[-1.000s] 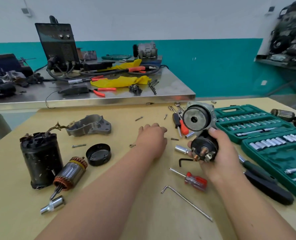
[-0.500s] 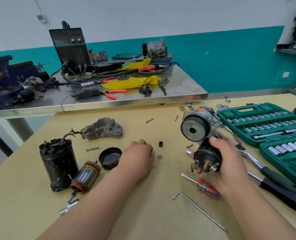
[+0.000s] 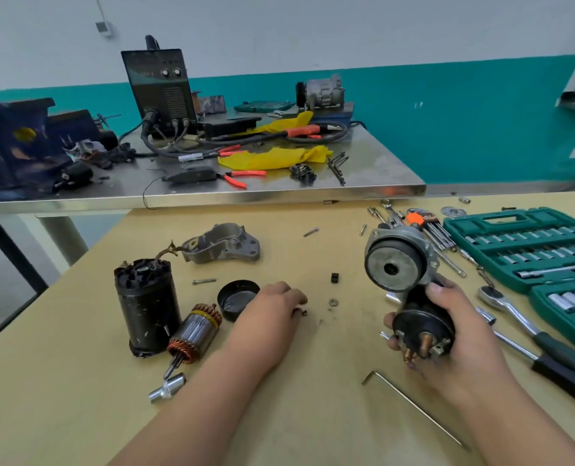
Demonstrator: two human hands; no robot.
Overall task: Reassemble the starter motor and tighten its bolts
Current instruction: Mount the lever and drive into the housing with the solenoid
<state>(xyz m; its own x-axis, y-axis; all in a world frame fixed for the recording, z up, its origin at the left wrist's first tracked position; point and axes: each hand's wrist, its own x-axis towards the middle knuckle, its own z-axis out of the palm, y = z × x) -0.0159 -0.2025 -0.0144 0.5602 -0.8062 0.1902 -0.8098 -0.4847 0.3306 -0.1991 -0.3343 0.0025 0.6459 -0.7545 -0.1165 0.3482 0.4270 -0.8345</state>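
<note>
The starter motor lies in pieces on the wooden table point(image 3: 313, 415). At the left the black field housing point(image 3: 146, 304) stands upright, with the copper-wound armature point(image 3: 195, 334) against its base and the black end cap point(image 3: 237, 297) near. The right hand point(image 3: 464, 334) is wrapped round the solenoid point(image 3: 422, 326), holding it and the attached aluminium housing point(image 3: 395, 264) above the table. The left hand point(image 3: 269, 314) rests knuckles-up with its fingers curled, and a tiny dark fastener point(image 3: 304, 312) lies at the fingertips. To lift it cleanly, pinch it between thumb and fingertip while the other hand keeps the assembly steady. The fingertips are hidden, so I cannot tell whether they grip anything, and the fastener is too small to identify.
</note>
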